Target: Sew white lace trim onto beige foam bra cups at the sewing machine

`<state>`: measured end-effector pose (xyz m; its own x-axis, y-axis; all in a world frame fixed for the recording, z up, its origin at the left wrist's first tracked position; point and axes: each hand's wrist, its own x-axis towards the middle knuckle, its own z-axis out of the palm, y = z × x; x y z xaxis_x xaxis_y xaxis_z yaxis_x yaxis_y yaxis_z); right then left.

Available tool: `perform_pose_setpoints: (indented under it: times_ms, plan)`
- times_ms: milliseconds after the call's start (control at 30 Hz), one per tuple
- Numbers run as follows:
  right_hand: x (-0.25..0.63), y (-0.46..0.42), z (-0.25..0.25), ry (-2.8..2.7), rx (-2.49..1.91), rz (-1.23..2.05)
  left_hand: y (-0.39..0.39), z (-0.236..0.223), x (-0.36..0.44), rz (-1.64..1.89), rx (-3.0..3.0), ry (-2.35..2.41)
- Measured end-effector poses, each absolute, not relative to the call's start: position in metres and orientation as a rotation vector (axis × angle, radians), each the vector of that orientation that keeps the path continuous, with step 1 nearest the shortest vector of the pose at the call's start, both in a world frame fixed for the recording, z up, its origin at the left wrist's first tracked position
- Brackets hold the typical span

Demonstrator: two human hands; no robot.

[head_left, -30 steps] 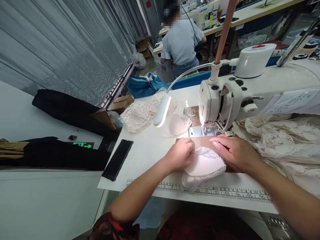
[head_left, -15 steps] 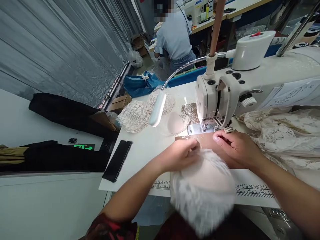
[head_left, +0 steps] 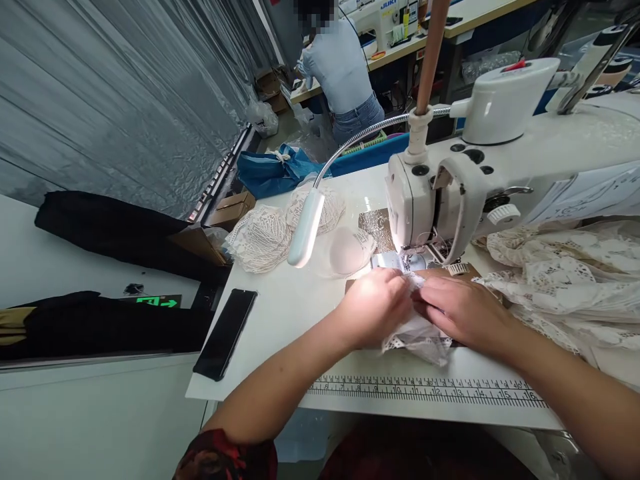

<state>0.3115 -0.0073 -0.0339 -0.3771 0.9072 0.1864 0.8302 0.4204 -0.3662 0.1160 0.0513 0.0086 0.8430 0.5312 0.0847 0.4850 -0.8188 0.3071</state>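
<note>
Just in front of the needle of a white sewing machine (head_left: 417, 200), both hands grip a white lace bra cup (head_left: 417, 337). My left hand (head_left: 380, 303) is closed on its left side, with the fingertips partly hidden. My right hand (head_left: 460, 310) pinches the edge from the right, close to the left fingers. The cup's top edge lies near the presser foot (head_left: 406, 261); I cannot tell whether it is under it. Its lower part hangs crumpled toward the table's front edge. Another padded lace cup (head_left: 347, 252) lies left of the needle plate.
Stacked lace cups (head_left: 260, 237) lie at the back left, below a bendable lamp (head_left: 306, 230). A black phone (head_left: 225, 333) rests at the left edge. Lace fabric (head_left: 550, 287) is heaped on the right. A ruler strip (head_left: 425, 390) runs along the front. A person (head_left: 345, 73) sits beyond.
The lace cup has gone from hanging off the table front up to the needle area. My right hand has moved onto it, beside the left. The seated person's arm has shifted.
</note>
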Motion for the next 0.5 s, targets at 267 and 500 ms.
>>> perform_pose_setpoints:
  times_ms: [267, 500]
  plan:
    - [0.307, -0.005, -0.027, -2.365, -1.664, 0.254, 0.049, 0.002, 0.11, 0.085, 2.772, 0.678]
    - [0.304, -0.005, -0.029, -2.361, -1.738, 0.213, 0.061, -0.003, 0.105, 0.047, 2.787, 0.673]
